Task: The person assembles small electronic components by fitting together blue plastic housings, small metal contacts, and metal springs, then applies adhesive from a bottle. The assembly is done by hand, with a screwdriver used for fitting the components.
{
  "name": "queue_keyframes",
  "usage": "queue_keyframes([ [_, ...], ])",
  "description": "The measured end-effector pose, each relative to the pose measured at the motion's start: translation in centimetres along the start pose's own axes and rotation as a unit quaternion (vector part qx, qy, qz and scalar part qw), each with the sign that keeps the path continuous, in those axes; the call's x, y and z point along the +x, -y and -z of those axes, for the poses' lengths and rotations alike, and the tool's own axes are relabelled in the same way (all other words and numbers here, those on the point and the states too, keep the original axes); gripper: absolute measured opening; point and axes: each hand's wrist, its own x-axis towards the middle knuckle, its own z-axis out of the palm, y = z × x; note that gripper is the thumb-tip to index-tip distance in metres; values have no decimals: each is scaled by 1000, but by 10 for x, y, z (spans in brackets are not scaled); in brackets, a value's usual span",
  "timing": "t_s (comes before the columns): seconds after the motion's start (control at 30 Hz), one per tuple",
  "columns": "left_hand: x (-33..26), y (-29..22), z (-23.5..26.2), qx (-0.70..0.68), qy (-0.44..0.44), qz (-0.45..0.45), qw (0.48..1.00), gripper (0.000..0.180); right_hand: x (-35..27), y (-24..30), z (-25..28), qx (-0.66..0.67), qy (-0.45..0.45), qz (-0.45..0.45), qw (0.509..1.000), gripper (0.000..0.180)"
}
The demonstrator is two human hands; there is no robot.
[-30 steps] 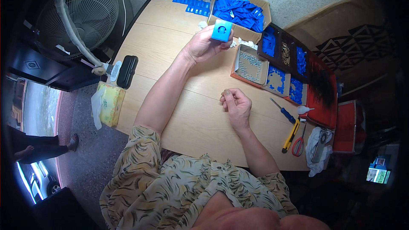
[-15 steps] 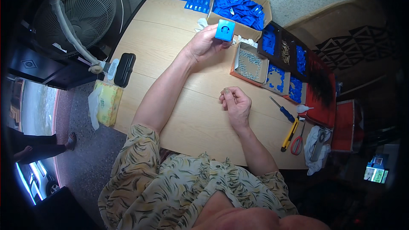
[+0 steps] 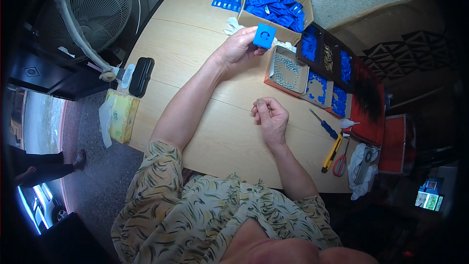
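In my left hand [image 3: 237, 50], raised over the far middle of the table, is a blue rectangular plastic piece [image 3: 264, 41] with a curved cut-out in its face. The thumb and fingers grip it from its left side. My right hand [image 3: 273, 121] rests nearer to me over the tabletop, its fingers curled in and the thumb against them. Whatever it may hold is hidden. Just beyond the right hand stands a shallow carton [image 3: 267, 79] of small silvery metal parts. Behind the held piece is a cardboard box [image 3: 308, 14] heaped with blue plastic parts.
Dark trays [image 3: 316, 51] hold blue parts and brass-coloured pins. A screwdriver [image 3: 327, 128], yellow cutter [image 3: 332, 154] and red-handled scissors [image 3: 339, 165] lie at right. Blue pieces with springs [image 3: 227, 2] line the far edge. A black case [image 3: 142, 78] and tissue pack [image 3: 124, 117] are at left.
The blue piece has shifted slightly to the right and tilted in my left hand. My right hand stays about where it was, its fingers still curled.
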Motion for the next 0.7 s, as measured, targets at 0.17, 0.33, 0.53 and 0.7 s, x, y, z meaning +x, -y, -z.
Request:
queue_keyframes([
  [0.17,0,3,-2,17,-2,3,1000,23,-1,3,-1,-3,-2,-8,1000,19],
  [0.33,4,7,5,38,35,8,999,14,0,2,-1,2,-5,-5,1000,19],
  [0.53,3,8,2,53,20,-5,998,26,0,1,-1,4,0,-4,1000,18],
  [0.7,1,3,-1,9,41,14,999,16,1,2,-1,6,-2,-4,1000,19],
])
